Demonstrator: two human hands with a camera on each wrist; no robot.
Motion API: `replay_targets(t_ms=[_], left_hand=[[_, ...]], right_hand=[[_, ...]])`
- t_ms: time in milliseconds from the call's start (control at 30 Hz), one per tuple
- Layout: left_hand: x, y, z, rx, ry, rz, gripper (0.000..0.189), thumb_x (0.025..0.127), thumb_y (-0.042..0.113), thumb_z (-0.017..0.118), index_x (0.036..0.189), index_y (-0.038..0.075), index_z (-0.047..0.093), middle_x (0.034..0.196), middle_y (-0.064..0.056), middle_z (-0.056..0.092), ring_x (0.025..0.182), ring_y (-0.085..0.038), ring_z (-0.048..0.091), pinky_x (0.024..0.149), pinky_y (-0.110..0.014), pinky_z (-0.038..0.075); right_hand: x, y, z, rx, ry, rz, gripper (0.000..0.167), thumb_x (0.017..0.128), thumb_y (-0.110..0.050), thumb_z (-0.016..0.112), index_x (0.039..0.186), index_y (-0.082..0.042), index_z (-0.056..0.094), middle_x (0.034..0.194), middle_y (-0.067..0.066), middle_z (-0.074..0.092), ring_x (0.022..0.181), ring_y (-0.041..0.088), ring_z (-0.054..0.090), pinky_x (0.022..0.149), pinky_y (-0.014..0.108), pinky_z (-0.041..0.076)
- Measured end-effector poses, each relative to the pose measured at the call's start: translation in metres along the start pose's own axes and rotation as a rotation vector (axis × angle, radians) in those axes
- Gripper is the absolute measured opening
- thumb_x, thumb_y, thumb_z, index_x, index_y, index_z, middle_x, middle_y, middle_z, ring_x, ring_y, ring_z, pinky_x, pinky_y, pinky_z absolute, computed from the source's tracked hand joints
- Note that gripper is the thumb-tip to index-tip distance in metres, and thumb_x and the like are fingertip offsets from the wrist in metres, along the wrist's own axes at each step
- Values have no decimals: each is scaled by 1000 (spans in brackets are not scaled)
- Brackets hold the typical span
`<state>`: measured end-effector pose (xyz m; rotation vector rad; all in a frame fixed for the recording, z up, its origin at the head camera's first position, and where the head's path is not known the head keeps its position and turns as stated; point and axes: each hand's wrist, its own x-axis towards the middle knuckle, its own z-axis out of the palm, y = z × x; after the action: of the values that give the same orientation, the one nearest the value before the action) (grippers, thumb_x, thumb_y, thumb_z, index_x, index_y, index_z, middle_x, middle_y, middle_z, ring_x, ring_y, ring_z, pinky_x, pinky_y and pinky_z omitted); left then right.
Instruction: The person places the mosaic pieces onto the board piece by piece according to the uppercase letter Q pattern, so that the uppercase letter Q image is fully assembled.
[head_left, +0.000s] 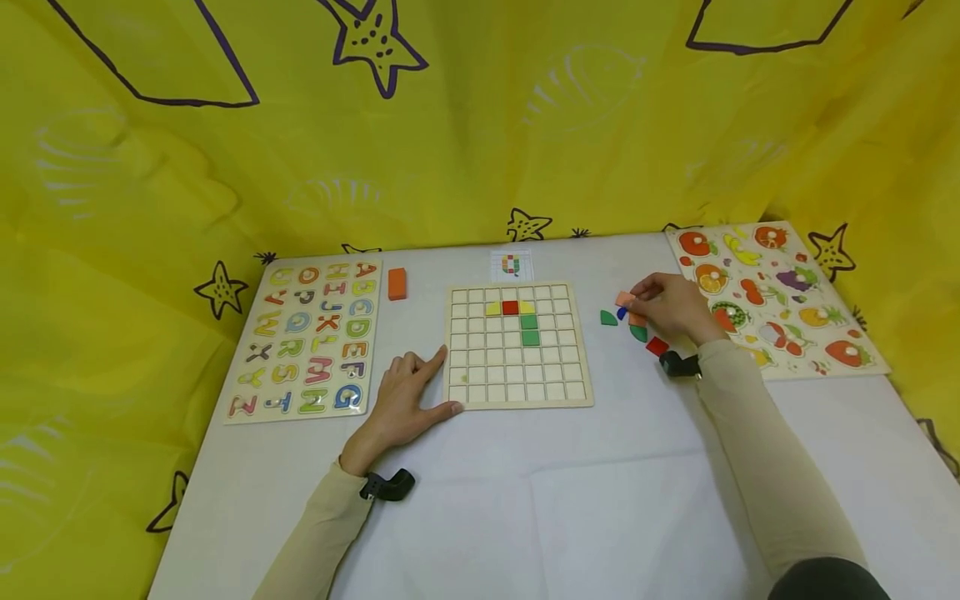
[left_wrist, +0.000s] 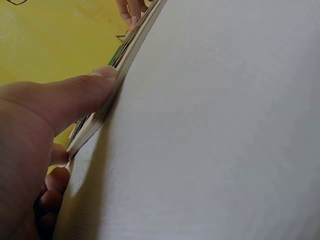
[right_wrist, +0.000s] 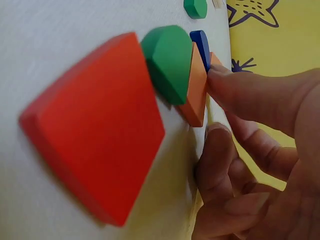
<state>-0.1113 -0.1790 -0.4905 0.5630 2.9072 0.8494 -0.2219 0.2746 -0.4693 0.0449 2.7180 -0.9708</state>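
My left hand (head_left: pixel 401 404) rests at the near left corner of a wooden grid board (head_left: pixel 483 392), thumb along the near edge and index finger against the left side. In the left wrist view the thumb (left_wrist: pixel 80 95) lies straight against the board's rim. Yellow, red and green tiles sit in some grid squares. Right of the board, my right hand (head_left: pixel 675 307) pinches an orange tile (head_left: pixel 624 298) between thumb and fingertips. Under and around it lie another orange tile (right_wrist: pixel 197 92), a blue piece (right_wrist: pixel 200 49), green rounded pieces (right_wrist: pixel 167 62) and a red tile (right_wrist: pixel 95 130).
An alphabet puzzle board (head_left: pixel 300 342) lies at left, with an orange block (head_left: pixel 397 284) beside it. A fruit puzzle board (head_left: pixel 780 300) is at right, partly behind my right forearm. A small pattern card (head_left: pixel 512 265) lies beyond the grid. Yellow curtain surrounds the table.
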Motion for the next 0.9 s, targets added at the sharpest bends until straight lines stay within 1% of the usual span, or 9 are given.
replay_targets(t_ms=[133, 200, 267, 367, 433, 467, 567, 733, 900], left_hand=[[0, 0, 1, 0, -4, -1, 91, 87, 42, 86, 161, 9, 45, 104, -8, 51, 95, -21, 39, 85, -37, 31], [0, 0, 1, 0, -3, -2, 90, 87, 42, 86, 161, 9, 45, 104, -7, 51, 94, -21, 39, 85, -37, 31], [0, 0, 1, 1, -3, -5, 90, 87, 42, 86, 161, 9, 45, 104, -8, 51, 95, -21, 39, 85, -37, 31], [0, 0, 1, 5, -2, -4, 91, 87, 41, 86, 161, 9, 45, 104, -8, 52, 95, -21, 40, 85, -37, 31], [0, -1, 1, 9, -3, -4, 91, 87, 41, 86, 161, 9, 45, 105, -8, 52, 95, -22, 40, 86, -37, 32], [0, -2, 1, 12, -1, -3, 91, 87, 41, 86, 161, 9, 45, 105, -8, 52, 95, -22, 40, 86, -37, 31], [0, -3, 2, 18, -2, -2, 91, 86, 41, 87, 161, 9, 45, 105, -9, 52, 95, -22, 40, 86, -37, 31], [1, -3, 1, 21, -2, 2, 91, 86, 40, 87, 161, 9, 45, 106, -9, 52, 96, -22, 40, 86, -38, 32], [1, -2, 0, 19, -4, 3, 92, 86, 41, 87, 161, 9, 45, 106, -9, 52, 96, -23, 40, 86, -38, 32]], right_hand=[[0, -2, 2, 12, 23, -21, 42, 102, -36, 71, 122, 0, 65, 121, 26, 68, 105, 37, 60, 82, 39, 46], [1, -4, 3, 33, 42, -47, 42, 102, -39, 71, 119, 0, 65, 119, 25, 69, 102, 35, 61, 79, 36, 46], [0, -7, 5, 68, 55, -77, 41, 103, -37, 70, 120, 0, 65, 118, 25, 69, 99, 32, 63, 76, 33, 47], [0, -15, 8, 131, 49, -99, 45, 104, -37, 68, 131, -2, 62, 118, 24, 68, 88, 27, 66, 71, 30, 50], [0, -23, 12, 182, 28, -107, 45, 106, -34, 65, 140, -5, 58, 119, 24, 66, 83, 26, 66, 69, 30, 52], [0, -27, 14, 203, 14, -107, 47, 106, -35, 65, 143, -7, 57, 118, 23, 65, 81, 25, 65, 67, 30, 52], [-1, -39, 23, 235, -17, -129, 46, 107, -37, 64, 144, -11, 60, 115, 20, 66, 86, 27, 63, 72, 32, 50], [0, -58, 41, 277, -34, -160, 41, 102, -36, 72, 135, -12, 67, 111, 17, 71, 95, 27, 64, 79, 32, 48], [2, -73, 58, 297, -49, -196, 35, 100, -24, 76, 132, -11, 69, 113, 16, 74, 97, 24, 68, 84, 31, 50]])
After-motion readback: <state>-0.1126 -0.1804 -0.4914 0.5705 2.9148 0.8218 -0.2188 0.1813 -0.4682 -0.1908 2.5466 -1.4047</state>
